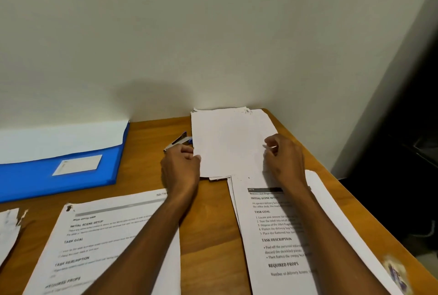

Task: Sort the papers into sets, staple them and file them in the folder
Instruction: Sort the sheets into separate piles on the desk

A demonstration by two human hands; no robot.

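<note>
Both hands on the blank-side-up paper stack [227, 143] at 12 o'clock on the wooden tabletop [147, 164], top edge against the wall [213, 34].

Left hand [181, 164]: fingers curled, gripping the stack's left edge near its lower corner. Right hand [283, 157]: fingers bent, pinching the stack's right edge at about mid-height. Top sheet looks flat; a few sheet edges stick out under its bottom edge.

Stapler [180, 140], blue and metal: at 9 o'clock of the stack, just beside its left edge, right above the left hand's knuckles. Looks hinged partly open. Can't tell if the hand touches it.

Blue folder [59, 174]: at 9 o'clock on the tabletop, well apart from the stack. Lies open, white sheets [61, 138] inside, showing above the pocket; label [77, 164] on the pocket front.

Printed set [279, 235] at 5 o'clock, under the right forearm, top edge tucked just below the blank stack. Headings readable: TASK GOAL, TASK DESCRIPTION, REQUIRED PROPS. More sheets fanned under it on both sides.

Second printed sheet [94, 242] at 7 o'clock, tilted, under the left forearm, torn or stained at its top left corner. Text blurred.

Torn-edged paper [9, 230] at the far left edge, partly out of frame.
</note>
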